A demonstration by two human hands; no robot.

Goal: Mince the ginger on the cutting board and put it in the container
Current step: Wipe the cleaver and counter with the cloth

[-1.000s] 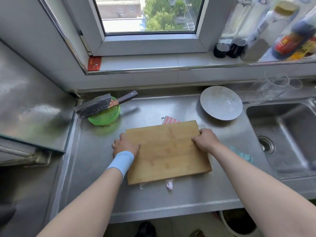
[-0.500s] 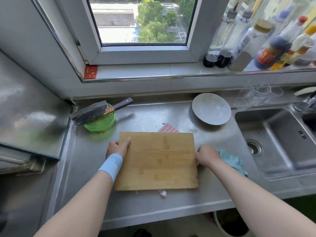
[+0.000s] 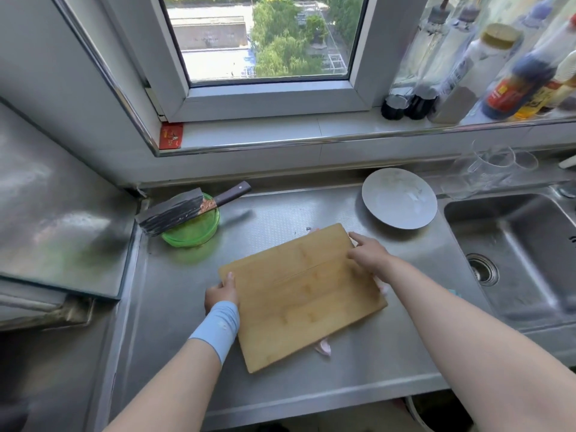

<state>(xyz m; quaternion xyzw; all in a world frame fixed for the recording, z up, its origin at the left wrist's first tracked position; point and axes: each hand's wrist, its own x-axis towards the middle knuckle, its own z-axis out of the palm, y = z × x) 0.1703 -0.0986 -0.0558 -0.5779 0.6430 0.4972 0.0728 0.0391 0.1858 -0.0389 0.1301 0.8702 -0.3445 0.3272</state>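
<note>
A bare wooden cutting board (image 3: 299,294) lies skewed on the steel counter, its right end turned away from me. My left hand (image 3: 221,294), with a blue wristband, grips the board's left edge, thumb on top. My right hand (image 3: 369,257) grips the board's far right edge. No ginger shows on the board. A green round container (image 3: 194,229) stands at the back left, and a cleaver (image 3: 174,212) with a dark handle lies across its top.
A grey plate (image 3: 399,198) sits at the back right, next to the sink (image 3: 517,254). A pink cloth (image 3: 322,349) peeks from under the board. Bottles (image 3: 501,88) line the window sill, and clear glasses (image 3: 495,165) stand behind the sink. A raised steel lid (image 3: 62,219) bounds the left.
Both hands have turned the board counter-clockwise, so that it now lies diagonal. The right hand moved to the far right edge. My view has shifted.
</note>
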